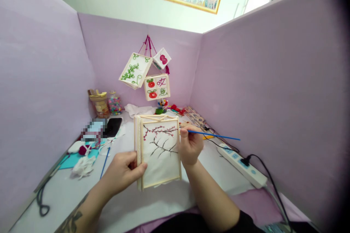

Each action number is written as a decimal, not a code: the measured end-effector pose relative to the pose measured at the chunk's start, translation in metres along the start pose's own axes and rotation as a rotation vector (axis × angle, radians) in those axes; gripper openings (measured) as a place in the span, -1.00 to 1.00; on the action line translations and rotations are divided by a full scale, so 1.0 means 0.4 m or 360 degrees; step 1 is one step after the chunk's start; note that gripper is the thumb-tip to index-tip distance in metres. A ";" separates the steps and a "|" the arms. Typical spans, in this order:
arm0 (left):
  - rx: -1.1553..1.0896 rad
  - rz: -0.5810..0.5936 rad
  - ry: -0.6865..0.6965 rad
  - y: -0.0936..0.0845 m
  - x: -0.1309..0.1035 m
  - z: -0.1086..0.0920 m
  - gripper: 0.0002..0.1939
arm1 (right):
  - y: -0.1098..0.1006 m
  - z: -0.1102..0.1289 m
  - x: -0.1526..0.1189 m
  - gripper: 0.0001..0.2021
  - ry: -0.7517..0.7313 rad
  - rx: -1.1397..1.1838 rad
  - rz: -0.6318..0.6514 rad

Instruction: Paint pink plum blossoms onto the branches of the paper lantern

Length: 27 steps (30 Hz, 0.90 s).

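My left hand [124,169] grips the lower left edge of a wooden-framed paper lantern [161,167], thumb on its front and fingers behind. The lantern is held upright above the table. Its front panel carries painted dark branches; the upper ones have small red blossoms, while the lower ones are bare. My right hand [191,143] pinches a thin paintbrush with a blue handle [216,134] close beside the lantern's right edge. The handle points out to the right, and the brush tip is hidden behind my fingers.
Three decorated lanterns [157,87] hang on the back partition. A white power strip [243,167] with a black plug lies at the right. At the left are a phone [113,127], crumpled tissue [84,166], a second blue brush [105,162] and a bead jar [115,104].
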<state>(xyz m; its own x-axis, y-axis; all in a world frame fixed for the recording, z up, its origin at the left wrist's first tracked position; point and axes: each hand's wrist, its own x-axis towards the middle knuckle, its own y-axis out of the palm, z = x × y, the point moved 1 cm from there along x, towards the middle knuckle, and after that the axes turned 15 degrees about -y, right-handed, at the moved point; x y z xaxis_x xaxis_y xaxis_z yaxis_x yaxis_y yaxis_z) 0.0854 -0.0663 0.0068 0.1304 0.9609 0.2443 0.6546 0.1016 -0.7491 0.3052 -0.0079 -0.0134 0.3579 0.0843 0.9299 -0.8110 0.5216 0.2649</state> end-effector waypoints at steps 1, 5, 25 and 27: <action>-0.0003 0.0004 -0.0001 0.001 0.000 0.001 -0.61 | 0.000 0.000 0.000 -0.85 0.0008 0.0004 0.0003; -0.0011 0.0010 -0.0013 0.005 0.000 0.006 -0.60 | 0.001 -0.003 -0.002 -0.84 0.0046 0.0002 0.0022; -0.0001 -0.0015 0.0017 0.001 -0.002 0.005 -0.61 | 0.001 -0.008 -0.003 -0.89 0.0026 0.0036 0.0044; -0.0001 -0.0010 0.0013 0.001 -0.004 0.005 -0.61 | 0.002 -0.007 -0.004 -0.87 0.0039 0.0034 0.0046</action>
<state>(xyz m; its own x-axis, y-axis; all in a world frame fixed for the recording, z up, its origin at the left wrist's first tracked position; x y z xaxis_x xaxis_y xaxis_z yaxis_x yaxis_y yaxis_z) 0.0839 -0.0673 0.0050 0.1321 0.9581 0.2541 0.6558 0.1077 -0.7472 0.3052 -0.0050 -0.0153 0.3452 0.1200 0.9308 -0.8308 0.5004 0.2436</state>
